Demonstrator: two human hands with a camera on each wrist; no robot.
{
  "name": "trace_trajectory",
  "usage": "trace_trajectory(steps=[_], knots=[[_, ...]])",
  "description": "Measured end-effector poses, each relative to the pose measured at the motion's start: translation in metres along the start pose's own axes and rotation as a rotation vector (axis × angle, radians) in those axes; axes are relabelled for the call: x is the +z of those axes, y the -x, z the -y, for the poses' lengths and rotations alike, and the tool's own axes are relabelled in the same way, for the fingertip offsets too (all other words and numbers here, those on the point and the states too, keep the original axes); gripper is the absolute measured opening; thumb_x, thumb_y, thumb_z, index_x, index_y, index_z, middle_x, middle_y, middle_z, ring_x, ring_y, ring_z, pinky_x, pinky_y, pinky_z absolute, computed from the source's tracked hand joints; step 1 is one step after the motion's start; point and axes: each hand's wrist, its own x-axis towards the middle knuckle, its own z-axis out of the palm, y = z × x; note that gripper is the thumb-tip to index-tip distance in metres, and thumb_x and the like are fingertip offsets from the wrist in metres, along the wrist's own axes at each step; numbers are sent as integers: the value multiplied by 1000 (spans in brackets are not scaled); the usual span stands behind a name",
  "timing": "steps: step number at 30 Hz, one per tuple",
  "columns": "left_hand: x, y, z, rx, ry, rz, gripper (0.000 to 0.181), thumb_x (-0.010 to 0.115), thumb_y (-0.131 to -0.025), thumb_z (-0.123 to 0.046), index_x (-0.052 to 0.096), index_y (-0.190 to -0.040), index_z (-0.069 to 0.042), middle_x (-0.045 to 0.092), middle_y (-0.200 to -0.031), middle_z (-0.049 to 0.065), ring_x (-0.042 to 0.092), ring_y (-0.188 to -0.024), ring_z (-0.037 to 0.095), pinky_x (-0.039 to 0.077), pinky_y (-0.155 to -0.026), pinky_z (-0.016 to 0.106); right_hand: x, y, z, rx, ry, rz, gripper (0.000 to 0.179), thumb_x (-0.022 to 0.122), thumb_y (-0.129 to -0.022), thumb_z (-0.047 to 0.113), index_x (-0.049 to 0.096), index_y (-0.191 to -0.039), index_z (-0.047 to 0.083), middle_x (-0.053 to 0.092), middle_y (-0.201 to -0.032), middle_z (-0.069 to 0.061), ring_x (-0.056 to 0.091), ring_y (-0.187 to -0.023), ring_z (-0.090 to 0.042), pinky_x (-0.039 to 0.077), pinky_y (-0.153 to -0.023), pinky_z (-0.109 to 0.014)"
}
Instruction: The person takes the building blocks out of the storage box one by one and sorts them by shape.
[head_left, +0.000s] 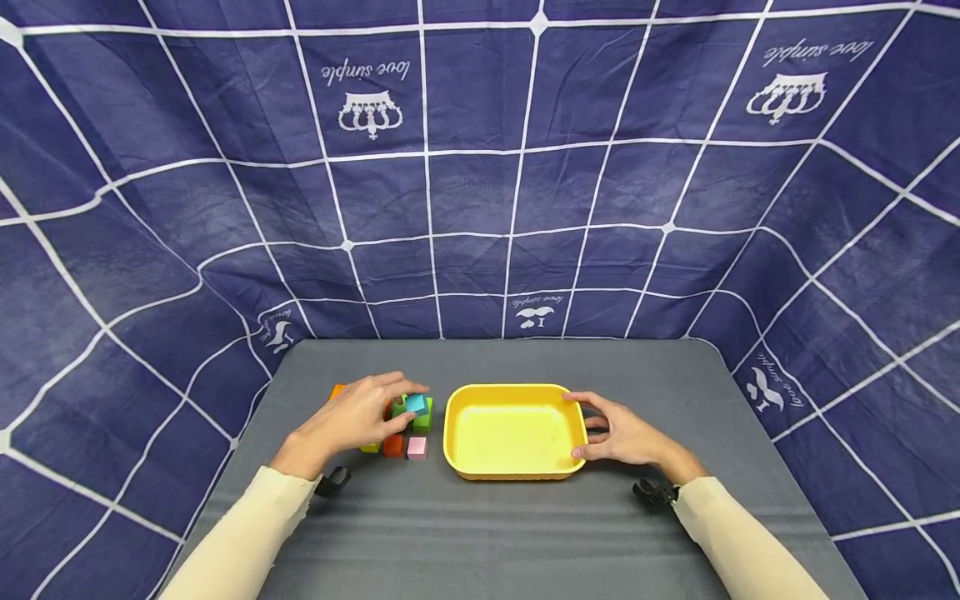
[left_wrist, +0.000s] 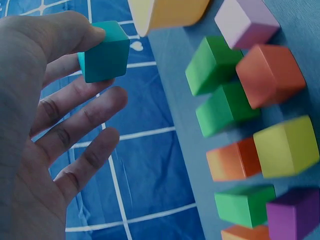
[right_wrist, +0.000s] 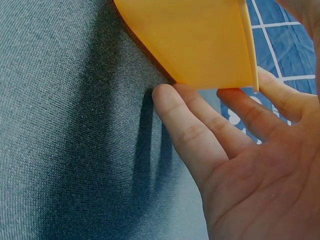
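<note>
Between the thumb and a fingertip of my left hand [head_left: 356,414] is a small teal cube [head_left: 416,405], held up above the other blocks. In the left wrist view the teal cube [left_wrist: 106,54] hangs clear of the table, and the remaining fingers are spread. A yellow rectangular tub [head_left: 514,476] stands on the table with nothing inside. My right hand [head_left: 624,433] holds the tub's right end, thumb and index finger at the rim. The right wrist view shows other fingers against the outer wall of the tub [right_wrist: 200,45].
Several coloured cubes sit close together left of the tub, among them pink [left_wrist: 246,22], red [left_wrist: 270,75], yellow [left_wrist: 286,146] and purple [left_wrist: 294,215] ones, plus green and orange. A grey cloth [head_left: 495,542] covers the table. Blue checked fabric [head_left: 480,196] hangs behind and at both sides.
</note>
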Motion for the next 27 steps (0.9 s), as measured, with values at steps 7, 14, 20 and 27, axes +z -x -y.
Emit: trace_trajectory(steps=[7, 14, 20, 27], knots=[[-4, 15, 14, -59, -41, -7, 45, 89, -103, -23, 80, -147, -26, 77, -118, -7, 66, -90, 14, 54, -76, 29, 0, 0, -1, 6, 6, -1, 97, 100, -93, 12, 46, -173, 8, 36, -184, -30, 70, -146, -51, 71, -101, -37], [-4, 29, 26, -78, -41, -46, 43, 89, -103, -22, 81, -146, -24, 81, -125, -2, 77, -103, 23, 67, -90, 47, 0, 0, -1, -2, 14, -3, 97, 100, -93, 13, 45, -173, 7, 36, -184, -30, 71, -144, -51, 71, -101, -37], [-4, 40, 35, -115, -28, -66, 44, 91, -101, -20, 81, -144, -25, 79, -121, -4, 76, -97, 20, 65, -83, 41, 0, 0, 0, -2, 0, 0, 98, 100, -92, 11, 44, -173, 4, 36, -183, -31, 71, -144, -53, 71, -101, -37], [-8, 54, 47, -172, -12, -77, 45, 93, -100, -16, 80, -144, -18, 82, -125, 1, 74, -98, 19, 68, -88, 45, 0, 0, -2, 4, -5, -3, 98, 99, -92, 11, 45, -173, 6, 36, -184, -30, 71, -144, -51, 71, -101, -36]])
